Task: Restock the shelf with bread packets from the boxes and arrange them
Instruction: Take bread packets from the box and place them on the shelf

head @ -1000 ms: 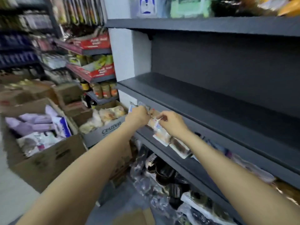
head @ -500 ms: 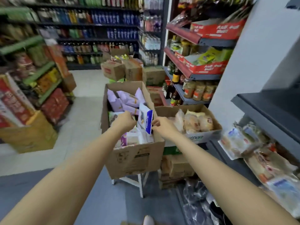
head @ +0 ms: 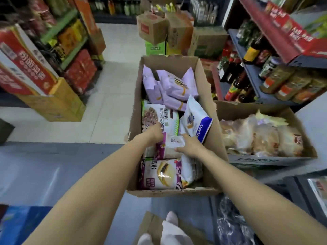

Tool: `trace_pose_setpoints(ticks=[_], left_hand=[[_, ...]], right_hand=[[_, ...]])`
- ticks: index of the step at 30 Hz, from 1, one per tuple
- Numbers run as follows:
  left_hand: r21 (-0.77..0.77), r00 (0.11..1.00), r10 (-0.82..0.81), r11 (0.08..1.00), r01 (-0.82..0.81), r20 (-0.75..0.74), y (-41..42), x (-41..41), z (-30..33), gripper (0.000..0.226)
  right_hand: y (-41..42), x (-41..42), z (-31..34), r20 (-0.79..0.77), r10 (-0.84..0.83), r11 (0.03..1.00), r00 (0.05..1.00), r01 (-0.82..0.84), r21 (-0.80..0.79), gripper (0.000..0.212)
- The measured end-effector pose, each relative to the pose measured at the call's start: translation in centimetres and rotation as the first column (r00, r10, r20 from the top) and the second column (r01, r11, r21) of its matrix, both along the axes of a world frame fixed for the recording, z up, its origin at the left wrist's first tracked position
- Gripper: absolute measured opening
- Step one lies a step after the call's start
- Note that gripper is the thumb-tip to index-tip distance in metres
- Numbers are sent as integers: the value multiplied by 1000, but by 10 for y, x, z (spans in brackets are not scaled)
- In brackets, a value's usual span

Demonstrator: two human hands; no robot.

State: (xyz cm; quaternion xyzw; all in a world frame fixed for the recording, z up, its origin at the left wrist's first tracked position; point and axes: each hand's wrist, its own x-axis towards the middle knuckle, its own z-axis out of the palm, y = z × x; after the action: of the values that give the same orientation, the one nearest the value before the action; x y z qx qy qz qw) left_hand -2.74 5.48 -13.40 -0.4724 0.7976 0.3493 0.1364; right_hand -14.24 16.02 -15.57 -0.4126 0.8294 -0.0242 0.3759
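An open cardboard box (head: 136, 96) in front of me holds several bread packets: lilac ones (head: 175, 85) at the far end, a white and blue one (head: 196, 121) leaning on the right wall, a purple-patterned one (head: 159, 174) at the near end. Both my hands are inside the box. My left hand (head: 155, 134) and my right hand (head: 190, 145) grip a white and purple packet (head: 169, 145) from its two sides. A second box (head: 300, 147) to the right holds clear-wrapped bread loaves (head: 265, 137).
Stacked cartons (head: 169, 29) stand in the aisle beyond the box. Bottles and jars fill the shelves (head: 251, 71) at right. Red and yellow cartons (head: 53, 96) line the left. A dark shelf edge (head: 300, 188) lies at lower right; flattened cardboard (head: 152, 225) is underfoot.
I have turned from the grey shelf to the boxes. Both hands left the packets on the shelf, reached into the box, and now grip a white and purple packet.
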Motion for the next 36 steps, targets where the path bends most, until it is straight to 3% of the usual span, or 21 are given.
trace_pose_setpoints(ticks=[4,8,11,12,15,18,20,23,26,29,30,32,36], left_hand=[[58,996,-40,997,45,-84,-5,-4,-25,56],[16,988,81,997,-79,-133,-5,0,-31,43],[23,971,84,996,-81,-225,-6,-4,-16,21],[-3,964,76,997,-79,-254,-5,-6,-9,24],[-148,918,-22,988,-40,-396,-4,-12,16,50],[-284,837,-223,955,85,-499,-7,-15,48,48],[-279,794,-236,956,87,-561,-9,-15,68,47],[-115,700,-104,993,32,-707,-2,-11,103,48],[32,547,-25,995,95,-837,16,-16,140,47],[76,459,-12,982,171,-889,39,-29,172,44],[93,456,-15,973,212,-890,49,-36,182,42],[140,469,-5,952,272,-883,73,-50,198,36],[238,453,37,887,395,-891,138,-80,236,14]], right_hand=[[4,-1,-11,-174,3,998,985,-14,-59,29],[13,-13,2,-131,-93,986,987,73,-150,30],[21,-23,14,-51,-180,947,982,159,-279,18],[24,-24,21,-19,-215,921,976,196,-338,19],[31,-22,44,197,-305,759,932,363,-540,30],[39,-20,70,352,-339,567,873,488,-664,18],[45,-20,87,495,-350,391,795,605,-694,18],[56,-22,111,677,-329,203,659,749,-630,19],[66,-25,137,746,-318,104,585,803,-586,24],[84,-15,169,775,-304,10,554,815,-579,67],[92,-12,179,756,-293,12,586,792,-610,69],[116,-5,203,679,-312,27,665,720,-693,44],[187,-3,244,568,-432,-39,700,615,-788,40]])
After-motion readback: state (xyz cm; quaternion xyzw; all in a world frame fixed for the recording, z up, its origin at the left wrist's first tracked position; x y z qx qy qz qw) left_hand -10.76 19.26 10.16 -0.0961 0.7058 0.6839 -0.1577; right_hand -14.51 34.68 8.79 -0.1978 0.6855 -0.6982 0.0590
